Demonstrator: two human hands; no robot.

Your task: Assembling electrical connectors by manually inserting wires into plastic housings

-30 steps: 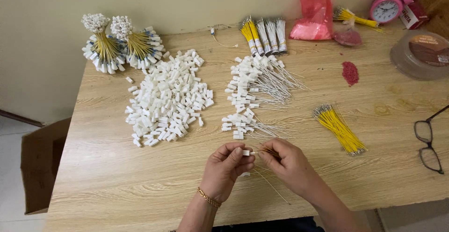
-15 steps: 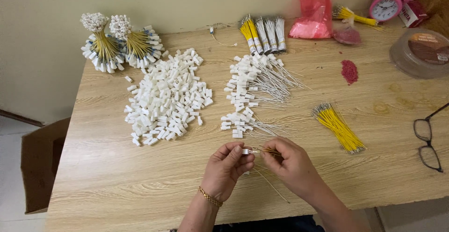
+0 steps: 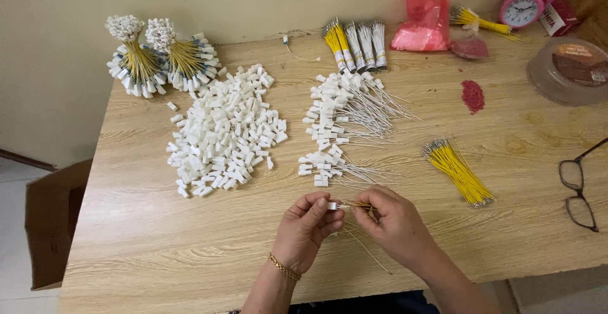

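My left hand (image 3: 307, 230) pinches a small white plastic connector (image 3: 332, 206) near the table's front edge. Facing it, my right hand (image 3: 391, 224) holds a thin yellow wire (image 3: 362, 206) whose metal tip meets the connector. A white wire (image 3: 366, 249) trails from under my hands toward the table edge. Just beyond my hands lies a pile of white connectors with white wires attached (image 3: 345, 121). To the right is a loose bundle of yellow wires (image 3: 457, 171). A large heap of loose white connectors (image 3: 225, 133) lies to the left.
Two tied bunches of finished wires (image 3: 158, 57) stand at the back left, bundled wires (image 3: 354, 43) at the back middle. A pink bag (image 3: 425, 13), pink alarm clock (image 3: 522, 4), round plastic tub (image 3: 570, 67) and glasses (image 3: 579, 190) sit on the right. A cardboard box (image 3: 50, 225) is on the floor.
My hands stay in the same spot; the right hand has brought the yellow wire's tip up to the connector held by the left.
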